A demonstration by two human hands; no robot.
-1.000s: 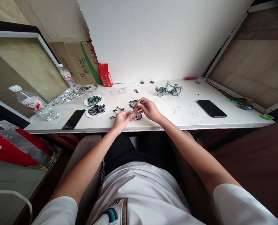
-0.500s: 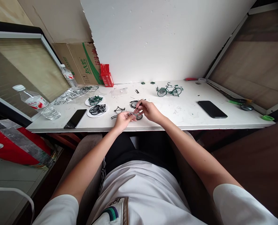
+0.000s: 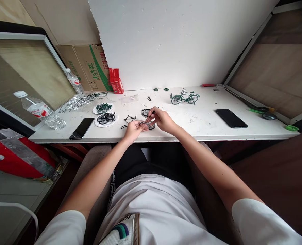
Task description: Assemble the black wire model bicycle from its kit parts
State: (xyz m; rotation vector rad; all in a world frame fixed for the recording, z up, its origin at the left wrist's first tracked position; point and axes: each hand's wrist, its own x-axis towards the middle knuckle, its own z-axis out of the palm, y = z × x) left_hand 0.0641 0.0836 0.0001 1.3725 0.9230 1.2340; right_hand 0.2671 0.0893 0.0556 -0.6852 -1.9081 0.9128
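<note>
My left hand (image 3: 132,130) and my right hand (image 3: 161,119) meet over the front edge of the white table (image 3: 207,127). Both pinch a small black model bicycle part (image 3: 146,124) with a tiny wheel, held between their fingertips. Just behind the hands lies another small black wheel (image 3: 145,112), and a black frame piece (image 3: 129,119) rests to the left. A finished green model bicycle (image 3: 184,97) stands farther back on the table.
Two white discs (image 3: 106,119) with dark parts, plastic sprues (image 3: 79,100) and a black phone (image 3: 82,128) lie at the left. A second phone (image 3: 231,118) lies at the right. Water bottles (image 3: 40,111), a cardboard box (image 3: 88,66) and a red carton (image 3: 116,81) stand at the back left.
The hands stay together on the small part, with only slight shifts of the fingers. The view has moved a little.
</note>
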